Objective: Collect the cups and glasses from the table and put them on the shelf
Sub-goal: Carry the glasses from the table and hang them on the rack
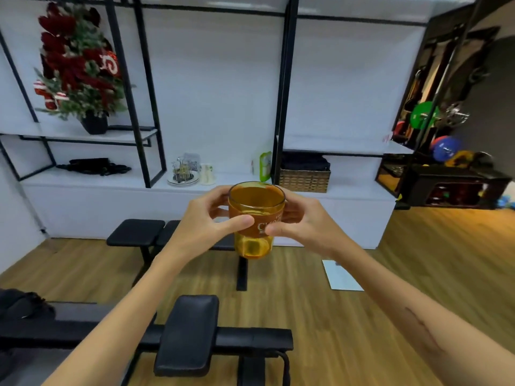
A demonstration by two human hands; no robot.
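Here left hand (206, 218), right hand (303, 221) curl around amber glass (255, 218), gripping together.

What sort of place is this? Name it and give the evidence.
Probably a home gym or small fitness studio: padded black benches on a wood floor, coloured weight plates at the right, plus a white shelf unit holding cups.

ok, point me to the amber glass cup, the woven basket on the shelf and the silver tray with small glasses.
amber glass cup (255, 201): head view, upper wall below the rim.
woven basket (304, 181): head view, front face.
silver tray with small glasses (182, 181): head view, near rim.
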